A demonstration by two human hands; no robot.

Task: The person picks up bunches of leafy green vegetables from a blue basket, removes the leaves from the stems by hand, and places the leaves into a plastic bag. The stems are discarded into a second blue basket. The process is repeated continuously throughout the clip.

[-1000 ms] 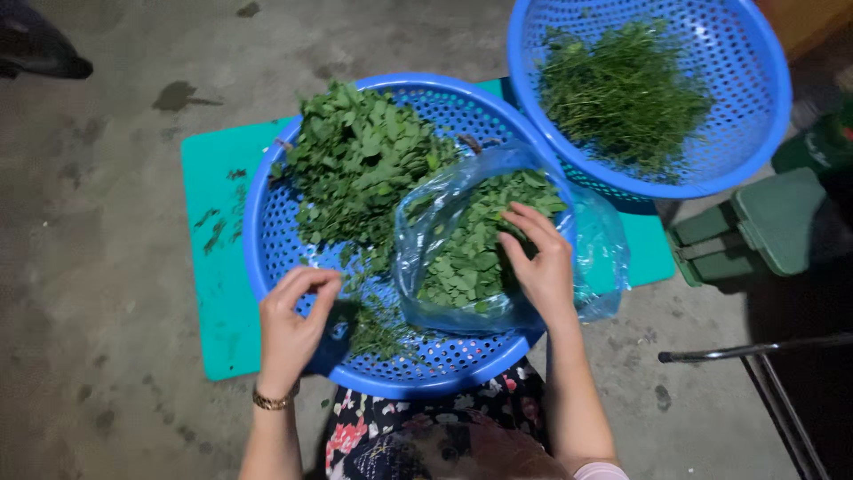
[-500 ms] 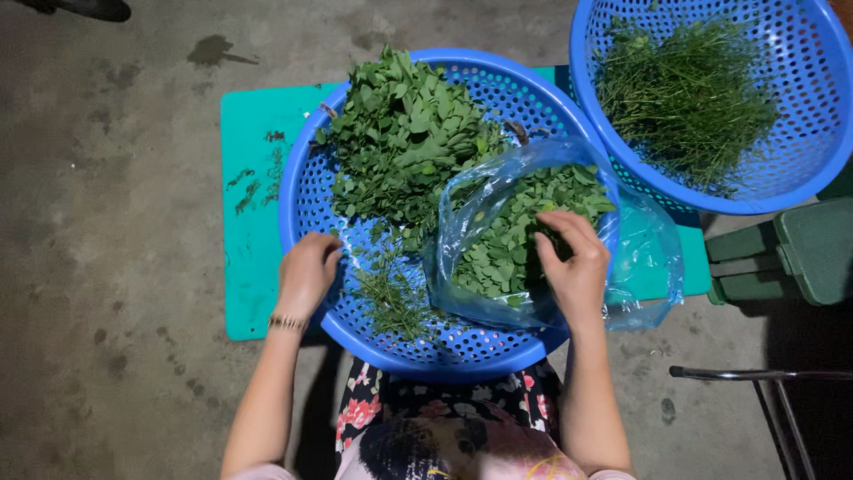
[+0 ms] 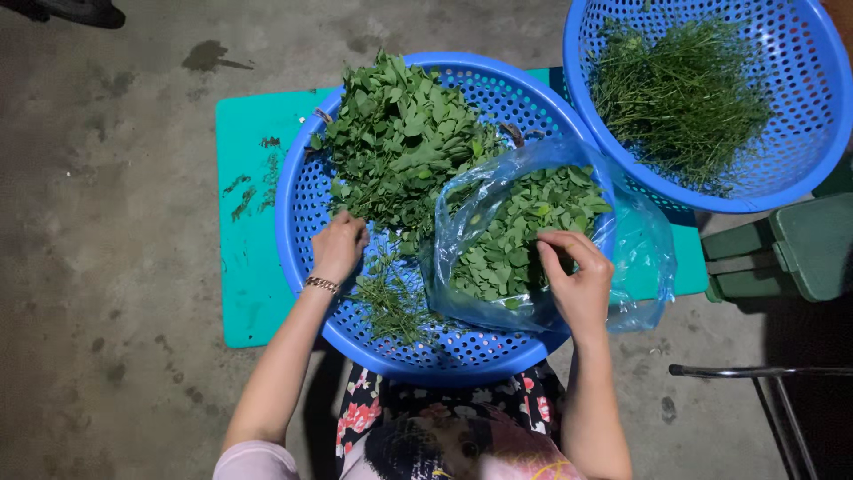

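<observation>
A round blue perforated basket sits in front of me, holding a heap of leafy green sprigs and a few bare stems. My left hand reaches into the edge of the leafy heap, fingers curled on a sprig; a bracelet is on the wrist. A clear blue-tinted plastic bag lies in the basket's right part, full of plucked leaves. My right hand rests in the bag's mouth, fingers pinched over the leaves.
A second blue basket with thin stripped stems stands at the upper right. A teal mat lies under the baskets on the concrete floor. A green plastic stool and a metal bar are at the right.
The view has shifted, so everything sits a little higher and to the left. My left hand moved from the basket's near rim up into the leafy heap. My right hand stays at the bag.
</observation>
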